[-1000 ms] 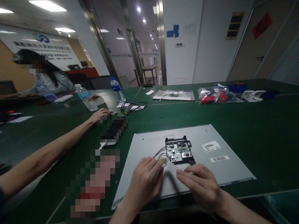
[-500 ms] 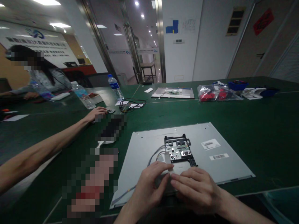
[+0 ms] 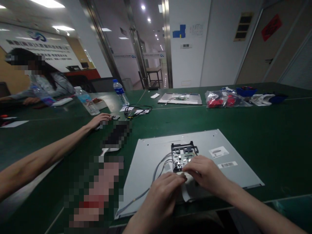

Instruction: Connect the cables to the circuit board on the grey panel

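A flat silver display panel [image 3: 151, 152] lies back side up in front of me. A black plastic bracket [image 3: 182, 148] with a green circuit board [image 3: 180, 159] sits on it. Grey cables [image 3: 156, 167] run from the board toward the panel's near left corner. My left hand [image 3: 168, 187] pinches a pale, tape-like strip [image 3: 186, 194] just below the board, and the strip's free part hangs over the panel. My right hand [image 3: 207, 172] is closed at the strip's upper end, its fingertips by the board's lower edge. Its fingers partly hide the board.
On the green table [image 3: 175, 122], another person's hand [image 3: 101, 119] rests by a small part at left. Water bottles [image 3: 120, 92], a black cable coil [image 3: 137, 110], a second panel [image 3: 180, 98] and bagged red items [image 3: 226, 99] stand farther back. Blurred objects lie left of my panel.
My right hand has moved up and forward, toward the circuit board. My left hand has shifted slightly right. The pale strip now hangs below the fingers, farther to the right.
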`<state>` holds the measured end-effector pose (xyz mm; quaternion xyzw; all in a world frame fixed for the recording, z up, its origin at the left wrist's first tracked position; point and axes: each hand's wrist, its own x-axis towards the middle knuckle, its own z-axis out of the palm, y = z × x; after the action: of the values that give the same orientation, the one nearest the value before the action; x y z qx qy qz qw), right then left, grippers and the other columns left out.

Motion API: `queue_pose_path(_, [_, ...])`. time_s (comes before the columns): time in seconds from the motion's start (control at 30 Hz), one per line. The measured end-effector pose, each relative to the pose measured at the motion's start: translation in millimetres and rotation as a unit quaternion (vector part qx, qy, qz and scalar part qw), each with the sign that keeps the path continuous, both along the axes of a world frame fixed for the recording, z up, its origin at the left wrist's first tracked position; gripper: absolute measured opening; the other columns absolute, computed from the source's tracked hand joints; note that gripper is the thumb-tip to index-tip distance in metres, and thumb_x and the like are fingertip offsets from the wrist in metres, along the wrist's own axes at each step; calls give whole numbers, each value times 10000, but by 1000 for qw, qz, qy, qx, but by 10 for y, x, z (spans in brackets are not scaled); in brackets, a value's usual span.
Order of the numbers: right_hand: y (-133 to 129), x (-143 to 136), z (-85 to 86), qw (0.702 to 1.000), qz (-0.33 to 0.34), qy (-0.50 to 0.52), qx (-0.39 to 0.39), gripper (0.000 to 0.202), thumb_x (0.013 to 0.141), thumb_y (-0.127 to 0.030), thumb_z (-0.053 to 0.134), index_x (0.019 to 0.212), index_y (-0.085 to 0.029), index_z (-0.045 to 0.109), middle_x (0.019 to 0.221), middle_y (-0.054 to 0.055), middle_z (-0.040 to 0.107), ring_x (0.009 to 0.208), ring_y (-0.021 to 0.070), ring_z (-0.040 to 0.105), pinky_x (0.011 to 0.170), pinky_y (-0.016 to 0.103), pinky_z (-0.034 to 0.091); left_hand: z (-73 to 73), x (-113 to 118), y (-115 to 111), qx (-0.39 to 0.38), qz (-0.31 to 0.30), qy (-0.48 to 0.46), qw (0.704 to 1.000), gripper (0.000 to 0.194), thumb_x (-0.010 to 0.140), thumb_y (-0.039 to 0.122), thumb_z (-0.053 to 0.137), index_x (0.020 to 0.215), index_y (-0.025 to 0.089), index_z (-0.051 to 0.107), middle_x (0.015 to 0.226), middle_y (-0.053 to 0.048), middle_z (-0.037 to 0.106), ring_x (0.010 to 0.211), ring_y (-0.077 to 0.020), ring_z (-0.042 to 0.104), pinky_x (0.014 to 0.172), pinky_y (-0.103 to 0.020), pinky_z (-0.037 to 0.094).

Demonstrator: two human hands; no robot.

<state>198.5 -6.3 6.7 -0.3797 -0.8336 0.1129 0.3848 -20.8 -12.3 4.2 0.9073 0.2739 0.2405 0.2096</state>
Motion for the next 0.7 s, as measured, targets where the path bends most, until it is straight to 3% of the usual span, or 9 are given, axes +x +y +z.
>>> queue_pose_path(0.17, [231, 134, 42, 999, -14, -38, -29, 202, 841, -66, 606, 895, -229, 713, 820, 3, 719, 767, 156, 653, 689, 272, 482, 4, -8, 4, 15, -5, 41, 999, 513, 841, 36, 471, 1313, 227, 529, 1253, -88, 637, 1100, -233, 603, 920, -412, 528])
queue_pose_path(0.3, [355, 191, 11, 998, -25, -38, -45, 195, 808, -47, 638, 866, -214, 721, 813, 14, 725, 751, 163, 650, 684, 284, 482, -23, 3, 2, 39, 4, 56, 998, 445, 887, 81, 479, 1299, 231, 551, 1257, -98, 633, 1101, -250, 601, 927, -452, 524])
queue_pose_path(0.53, [373, 121, -85, 998, -7, -34, -52, 162, 817, -47, 670, 825, -203, 711, 809, 16, 699, 831, 177, 617, 775, 326, 476, 0, 30, -11, 35, 11, 75, 997, 341, 945, 120, 469, 1254, 226, 564, 1160, -85, 645, 1032, -233, 594, 883, -415, 525])
queue_pose_path(0.7, [373, 81, -137, 998, -13, -36, -53, 136, 844, -72, 659, 839, -197, 711, 870, 28, 699, 891, 181, 608, 832, 351, 465, 12, 38, -32, 53, 15, 110, 992, 363, 936, 109, 484, 1267, 239, 555, 1238, -82, 606, 1083, -247, 567, 904, -436, 513])
